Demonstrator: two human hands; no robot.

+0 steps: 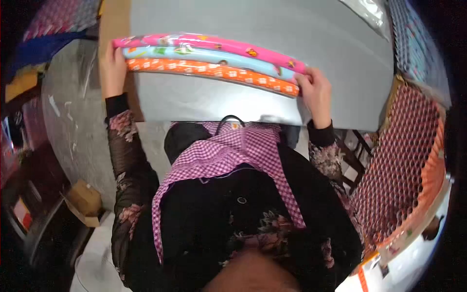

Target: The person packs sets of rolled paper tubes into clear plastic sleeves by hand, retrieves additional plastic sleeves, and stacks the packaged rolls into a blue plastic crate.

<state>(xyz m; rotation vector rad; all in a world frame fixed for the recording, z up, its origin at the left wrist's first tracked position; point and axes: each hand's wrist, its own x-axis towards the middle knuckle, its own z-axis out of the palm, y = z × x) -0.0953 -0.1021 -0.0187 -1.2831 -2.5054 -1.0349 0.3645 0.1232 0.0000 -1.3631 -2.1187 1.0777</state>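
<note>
Three long patterned rolls lie side by side across the grey table, in what looks like clear, shiny wrap. The pink roll (228, 47) is farthest from me, the light blue roll (233, 60) is in the middle, and the orange roll (214, 71) with white marks is nearest. My left hand (115, 70) grips their left ends, its fingertips at the pink and blue rolls. At the right ends, my right hand (314, 88) is closed on the rolls, thumb and fingers around the blue and orange ends.
The grey tabletop (340, 53) has a clear plastic piece (370, 12) at its far right. Patterned red material (394, 165) with an orange border stands at the right. An open cardboard box (83, 202) sits on the floor at the lower left.
</note>
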